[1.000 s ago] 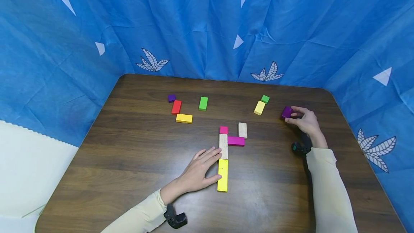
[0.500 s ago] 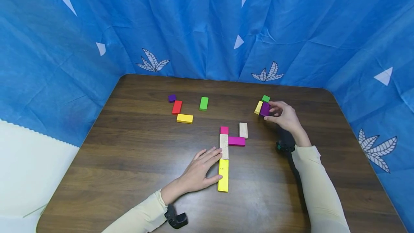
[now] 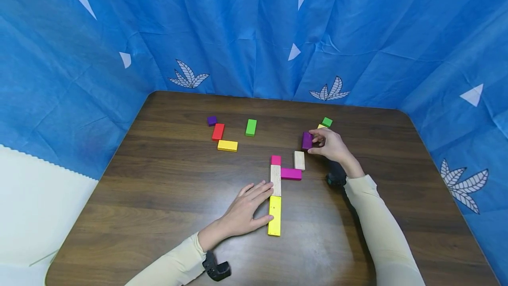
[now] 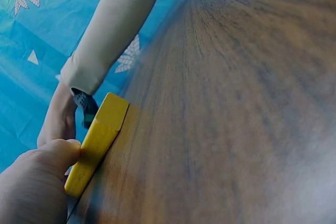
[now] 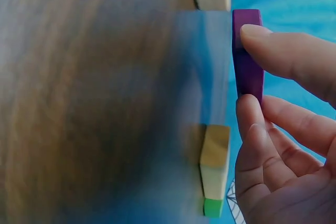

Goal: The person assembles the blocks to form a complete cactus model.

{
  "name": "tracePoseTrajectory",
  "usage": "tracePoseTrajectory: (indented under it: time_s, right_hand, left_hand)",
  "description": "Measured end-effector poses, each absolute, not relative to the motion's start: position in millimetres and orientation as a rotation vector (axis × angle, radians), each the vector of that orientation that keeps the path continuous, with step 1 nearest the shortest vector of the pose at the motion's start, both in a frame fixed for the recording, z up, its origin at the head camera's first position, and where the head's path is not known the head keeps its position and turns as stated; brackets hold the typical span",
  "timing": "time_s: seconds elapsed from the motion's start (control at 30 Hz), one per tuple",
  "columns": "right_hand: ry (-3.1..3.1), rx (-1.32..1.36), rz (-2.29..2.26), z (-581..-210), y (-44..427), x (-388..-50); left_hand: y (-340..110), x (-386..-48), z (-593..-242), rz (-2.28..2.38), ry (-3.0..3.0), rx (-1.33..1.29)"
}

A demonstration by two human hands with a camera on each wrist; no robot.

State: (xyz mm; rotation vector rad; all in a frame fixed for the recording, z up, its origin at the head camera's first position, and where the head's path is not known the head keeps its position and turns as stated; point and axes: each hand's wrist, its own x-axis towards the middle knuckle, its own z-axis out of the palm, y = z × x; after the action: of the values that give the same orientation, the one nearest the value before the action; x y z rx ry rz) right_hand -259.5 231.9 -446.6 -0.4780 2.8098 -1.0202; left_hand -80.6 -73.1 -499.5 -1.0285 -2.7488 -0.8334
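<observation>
In the head view my right hand (image 3: pixel 333 147) pinches a purple wooden block (image 3: pixel 307 141) between thumb and fingers. The right wrist view shows the same purple block (image 5: pixel 248 77) held off the tabletop. Below it and a little left lies a cream block (image 3: pixel 299 160), next to a magenta block (image 3: pixel 291 174). My left hand (image 3: pixel 244 215) lies flat with fingers extended, fingertips at a long whitish block (image 3: pixel 275 180) and thumb on the side of a long yellow block (image 3: pixel 274 216). A small pink block (image 3: pixel 275 160) caps that row.
At the back left lie a small dark purple block (image 3: pixel 212 121), a red block (image 3: pixel 218 132) and an orange-yellow block (image 3: pixel 227 145). A green block (image 3: pixel 251 127) lies alone. Behind the right hand are a small green block (image 3: pixel 327 122) and a pale yellow one (image 5: pixel 214 182). Blue curtains border the brown table (image 3: pixel 158 180).
My right hand has carried the purple block leftward from the right side, past the pale yellow and green pair, to above the cream block. The left hand stays in place.
</observation>
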Motion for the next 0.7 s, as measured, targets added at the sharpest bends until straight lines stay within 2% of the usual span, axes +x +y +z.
tracePoseTrajectory:
  time_s: [0.7]
  right_hand:
    - [2.712,-0.52,-1.033,-456.3,223.2,-264.3]
  left_hand:
    - [-72.5,-81.3,-500.9,-0.818,-2.72,-1.037]
